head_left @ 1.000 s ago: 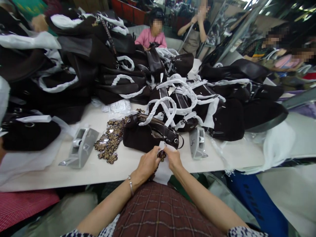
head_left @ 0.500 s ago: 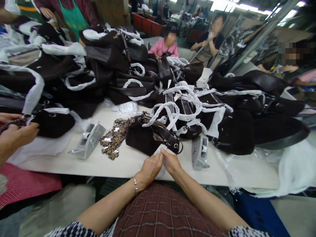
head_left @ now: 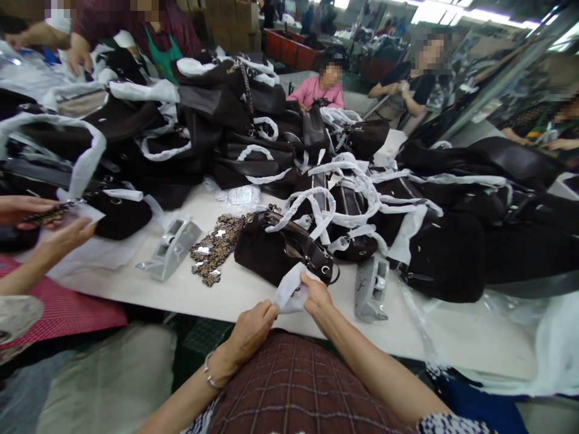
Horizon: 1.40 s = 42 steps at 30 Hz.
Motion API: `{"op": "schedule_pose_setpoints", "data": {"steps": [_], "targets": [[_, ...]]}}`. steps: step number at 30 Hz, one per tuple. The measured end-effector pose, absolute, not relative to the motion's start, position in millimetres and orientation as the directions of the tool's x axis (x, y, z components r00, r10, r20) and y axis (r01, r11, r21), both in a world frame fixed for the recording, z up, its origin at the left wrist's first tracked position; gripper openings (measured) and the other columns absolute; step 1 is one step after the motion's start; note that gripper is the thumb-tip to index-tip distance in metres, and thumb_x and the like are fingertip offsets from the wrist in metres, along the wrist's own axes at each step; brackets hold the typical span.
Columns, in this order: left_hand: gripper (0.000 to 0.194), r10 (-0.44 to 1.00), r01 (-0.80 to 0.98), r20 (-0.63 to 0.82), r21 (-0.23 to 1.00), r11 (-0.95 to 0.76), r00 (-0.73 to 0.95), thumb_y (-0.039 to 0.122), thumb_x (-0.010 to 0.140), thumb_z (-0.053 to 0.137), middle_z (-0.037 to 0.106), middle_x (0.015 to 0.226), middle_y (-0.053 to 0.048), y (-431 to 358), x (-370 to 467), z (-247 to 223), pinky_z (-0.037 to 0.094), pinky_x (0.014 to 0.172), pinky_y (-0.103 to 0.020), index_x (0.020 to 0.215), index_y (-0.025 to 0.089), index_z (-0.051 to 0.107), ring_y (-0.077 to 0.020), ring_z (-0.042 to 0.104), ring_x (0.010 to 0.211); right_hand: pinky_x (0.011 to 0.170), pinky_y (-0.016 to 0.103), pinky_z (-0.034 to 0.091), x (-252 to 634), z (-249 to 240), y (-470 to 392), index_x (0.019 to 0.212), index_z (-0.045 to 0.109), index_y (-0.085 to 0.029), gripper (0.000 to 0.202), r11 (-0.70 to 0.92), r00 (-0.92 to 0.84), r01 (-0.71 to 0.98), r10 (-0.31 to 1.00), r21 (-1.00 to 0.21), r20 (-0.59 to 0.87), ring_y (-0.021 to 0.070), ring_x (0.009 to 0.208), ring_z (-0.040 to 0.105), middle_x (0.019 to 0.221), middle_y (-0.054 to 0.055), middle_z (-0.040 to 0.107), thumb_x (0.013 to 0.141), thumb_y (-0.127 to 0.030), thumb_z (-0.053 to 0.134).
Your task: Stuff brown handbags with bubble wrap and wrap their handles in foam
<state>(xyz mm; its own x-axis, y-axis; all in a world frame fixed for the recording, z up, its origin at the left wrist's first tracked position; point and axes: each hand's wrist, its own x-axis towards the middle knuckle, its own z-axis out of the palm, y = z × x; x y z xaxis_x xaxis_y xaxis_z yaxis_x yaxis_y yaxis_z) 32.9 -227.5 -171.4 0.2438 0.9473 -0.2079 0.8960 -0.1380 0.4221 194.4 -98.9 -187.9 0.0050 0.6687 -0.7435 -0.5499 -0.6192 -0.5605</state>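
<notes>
A dark brown handbag (head_left: 271,250) lies on the white table (head_left: 235,295) in front of me, its handle wrapped in white paper. My right hand (head_left: 316,295) pinches a piece of white wrapping paper (head_left: 289,292) at the bag's near end, by a metal ring. My left hand (head_left: 251,331) sits at the table's near edge, fingers curled, touching the lower end of the same paper. Whether it grips it is hard to tell.
Two grey tape dispensers (head_left: 172,248) (head_left: 371,288) stand either side of the bag. Leopard-pattern charms (head_left: 212,250) lie in a heap. Piles of dark bags (head_left: 235,132) with wrapped handles fill the table. A co-worker's hands (head_left: 40,223) work at left; other people sit behind.
My left hand dropped back from the bag toward the table edge, apart from my right hand. The paper now stands up, bunched in my right hand. The view shifted, showing the co-worker's hands.
</notes>
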Motion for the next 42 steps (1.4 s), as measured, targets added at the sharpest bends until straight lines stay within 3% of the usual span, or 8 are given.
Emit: {"op": "schedule_pose_setpoints", "data": {"steps": [4, 7, 13, 19, 28, 33, 37, 42], "targets": [[0.022, 0.88, 0.735, -0.315, 0.676, -0.055, 0.355, 0.037, 0.094, 0.05, 0.067, 0.087, -0.002, -234, 4, -162, 0.044, 0.075, -0.026, 0.101, 0.023, 0.066, -0.0177, 0.061, 0.08, 0.061, 0.035, 0.057, 199, -191, -98, 0.078, 0.066, -0.017, 0.029, -0.62, -0.02, -0.536, 0.688, -0.572, -0.726, 0.0201, 0.061, 0.065, 0.068, 0.002, 0.071, 0.057, -0.017, 0.087], [0.039, 0.957, 0.623, -0.266, 0.771, 0.137, 0.119, 0.049, 0.095, 0.043, 0.067, 0.084, -0.003, -210, -6, -155, 0.044, 0.077, -0.028, 0.086, 0.02, 0.067, -0.0184, 0.06, 0.08, 0.059, 0.034, 0.056, 203, -190, -97, 0.08, 0.068, -0.016, 0.033, -0.631, -0.049, -0.529, 0.69, -0.567, -0.722, 0.0201, 0.061, 0.065, 0.071, 0.004, 0.072, 0.054, -0.018, 0.088], [0.061, 0.889, 0.016, -0.436, 0.899, 0.438, 0.143, 0.062, 0.091, 0.038, 0.069, 0.104, -0.013, -127, 37, -172, 0.05, 0.084, -0.035, 0.11, 0.011, 0.063, -0.0226, 0.064, 0.095, 0.062, 0.034, 0.056, 204, -188, -96, 0.078, 0.07, -0.013, 0.033, -0.622, -0.053, -0.526, 0.705, -0.58, -0.707, 0.0207, 0.063, 0.066, 0.072, 0.005, 0.072, 0.051, -0.018, 0.088], [0.062, 0.904, 0.064, -0.366, 0.93, 0.361, 0.219, 0.042, 0.069, 0.072, 0.065, 0.112, -0.011, -140, 62, -186, 0.048, 0.087, -0.034, 0.12, 0.01, 0.056, -0.0246, 0.059, 0.1, 0.067, 0.033, 0.057, 204, -193, -92, 0.077, 0.07, -0.016, 0.032, -0.564, 0.014, -0.563, 0.725, -0.604, -0.689, 0.0207, 0.069, 0.067, 0.075, 0.004, 0.073, 0.051, -0.017, 0.087], [0.032, 0.853, 0.287, -0.458, 0.876, 0.387, 0.25, 0.038, 0.083, 0.052, 0.063, 0.079, -0.001, -202, 16, -170, 0.046, 0.07, -0.027, 0.103, 0.014, 0.059, -0.0185, 0.058, 0.074, 0.058, 0.031, 0.054, 189, -199, -102, 0.075, 0.067, -0.016, 0.033, -0.574, -0.002, -0.59, 0.703, -0.567, -0.711, 0.02, 0.062, 0.065, 0.067, 0.003, 0.071, 0.05, -0.021, 0.089], [0.05, 0.858, 0.379, -0.411, 0.88, 0.286, 0.307, 0.046, 0.076, 0.063, 0.067, 0.117, -0.007, -190, -13, -172, 0.047, 0.092, -0.036, 0.119, 0.02, 0.058, -0.0288, 0.059, 0.106, 0.057, 0.035, 0.054, 187, -186, -95, 0.069, 0.067, -0.016, 0.039, -0.545, -0.007, -0.582, 0.746, -0.604, -0.666, 0.0199, 0.053, 0.062, 0.06, 0.003, 0.068, 0.042, -0.028, 0.092], [0.058, 0.924, 0.291, -0.307, 0.927, 0.236, 0.23, 0.057, 0.086, 0.049, 0.06, 0.132, -0.012, -135, 5, -179, 0.036, 0.108, -0.039, 0.128, 0.018, 0.053, -0.0284, 0.052, 0.124, 0.058, 0.036, 0.054, 186, -192, -91, 0.068, 0.068, -0.016, 0.047, -0.515, -0.03, -0.609, 0.775, -0.603, -0.632, 0.0239, 0.058, 0.065, 0.058, 0.003, 0.068, 0.034, -0.034, 0.094], [0.059, 0.884, 0.05, -0.373, 0.926, 0.375, 0.28, 0.063, 0.076, 0.057, 0.07, 0.103, -0.01, -103, 58, -196, 0.049, 0.086, -0.036, 0.108, 0.013, 0.063, -0.0285, 0.063, 0.1, 0.06, 0.036, 0.053, 187, -196, -93, 0.071, 0.072, -0.016, 0.043, -0.452, 0.073, -0.492, 0.83, -0.744, -0.553, 0.0256, 0.064, 0.067, 0.065, 0.005, 0.071, 0.042, -0.042, 0.09]]}}
